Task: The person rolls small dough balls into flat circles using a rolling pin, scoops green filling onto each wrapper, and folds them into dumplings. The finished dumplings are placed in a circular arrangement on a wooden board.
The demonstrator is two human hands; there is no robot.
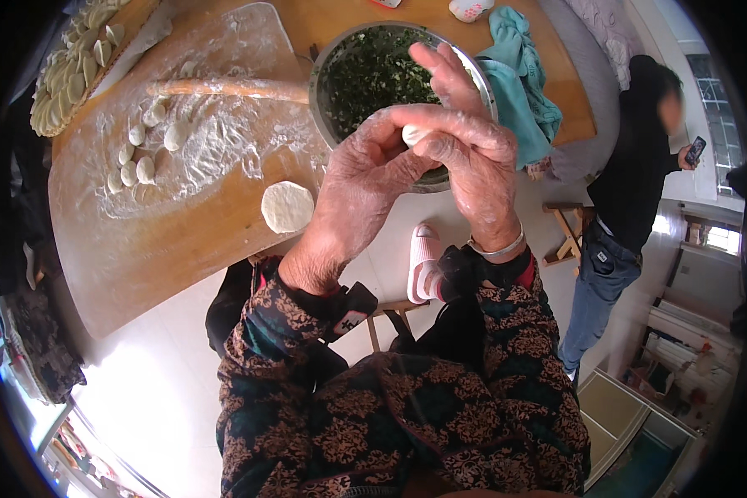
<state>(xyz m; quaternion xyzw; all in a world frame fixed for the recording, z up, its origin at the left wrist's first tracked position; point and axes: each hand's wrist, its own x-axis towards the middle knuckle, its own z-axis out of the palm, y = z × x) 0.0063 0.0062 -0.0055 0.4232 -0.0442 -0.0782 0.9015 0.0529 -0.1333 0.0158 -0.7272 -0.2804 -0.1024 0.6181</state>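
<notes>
My left hand [365, 178] and my right hand [465, 145] are pressed together around a small white dumpling [413, 134], which shows only as a patch of dough between the fingers. Both hands are dusted with flour. They hover in front of a metal bowl [328, 62] filled with chopped green filling [373, 70]. A flat round dough wrapper [287, 207] lies on the floured wooden table [141, 241] just left of my left hand.
A wooden rolling pin [224, 87] lies across the flour. Several dough pieces [141, 149] sit left of it. A tray of finished dumplings [70, 70] is at the far left corner. A teal cloth [519, 79] lies beside the bowl. A person in dark clothes [631, 183] stands right, holding a phone.
</notes>
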